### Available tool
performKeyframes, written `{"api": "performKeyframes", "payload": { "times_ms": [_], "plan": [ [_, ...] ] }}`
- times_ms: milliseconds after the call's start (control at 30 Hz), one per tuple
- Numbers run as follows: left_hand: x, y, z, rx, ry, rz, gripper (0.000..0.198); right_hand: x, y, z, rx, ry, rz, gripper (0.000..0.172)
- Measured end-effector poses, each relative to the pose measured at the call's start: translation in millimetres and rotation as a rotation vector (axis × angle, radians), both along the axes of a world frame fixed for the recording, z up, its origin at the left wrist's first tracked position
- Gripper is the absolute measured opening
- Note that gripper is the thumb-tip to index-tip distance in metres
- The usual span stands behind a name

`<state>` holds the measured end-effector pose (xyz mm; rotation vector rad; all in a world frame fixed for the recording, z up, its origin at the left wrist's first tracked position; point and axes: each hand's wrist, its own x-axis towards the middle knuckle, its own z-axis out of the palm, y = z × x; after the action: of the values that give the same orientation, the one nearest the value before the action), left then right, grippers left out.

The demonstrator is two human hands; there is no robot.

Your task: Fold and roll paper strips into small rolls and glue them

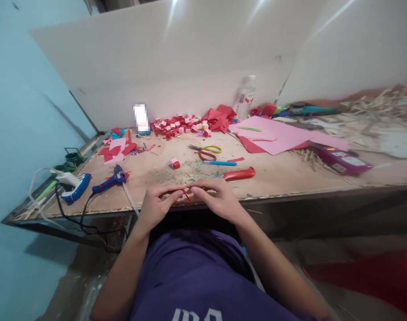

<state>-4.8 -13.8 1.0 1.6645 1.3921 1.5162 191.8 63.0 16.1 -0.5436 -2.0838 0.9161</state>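
Note:
At the table's front edge, a thin red strip (187,195), probably paper, runs between my hands. My left hand (160,201) pinches its one side between thumb and fingers. From the other side my right hand (216,198) closes thumb and fingertips on it; the fingers hide part of the strip. Just beyond my hands lies a small pink and red paper cube (175,163). Scissors (206,151) with one yellow and one red handle rest farther back, beside a blue pen (219,163). A red-handled knife (239,174) lies beyond my right hand.
A blue glue gun (110,180) and a blue-white power strip (76,189) with cords lie left. Many paper cubes (179,125) are heaped at the back, near a phone (141,119) and a bottle (246,97). Pink sheets (273,133) and a purple pack (344,161) lie right.

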Motion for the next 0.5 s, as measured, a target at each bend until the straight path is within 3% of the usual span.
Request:
{"api": "performKeyframes", "payload": {
  "times_ms": [267, 500],
  "plan": [
    [4.6, 0.0, -2.8, -0.039, -0.060, 0.014, 0.015, -4.3, 5.5, -0.6, -0.328, 0.028, 0.028, 0.022],
    [5.8, -0.1, -4.3, -0.063, -0.076, 0.001, 0.016, -3.9, 7.3, -2.0, -0.357, 0.004, 0.065, 0.019]
  ]
}}
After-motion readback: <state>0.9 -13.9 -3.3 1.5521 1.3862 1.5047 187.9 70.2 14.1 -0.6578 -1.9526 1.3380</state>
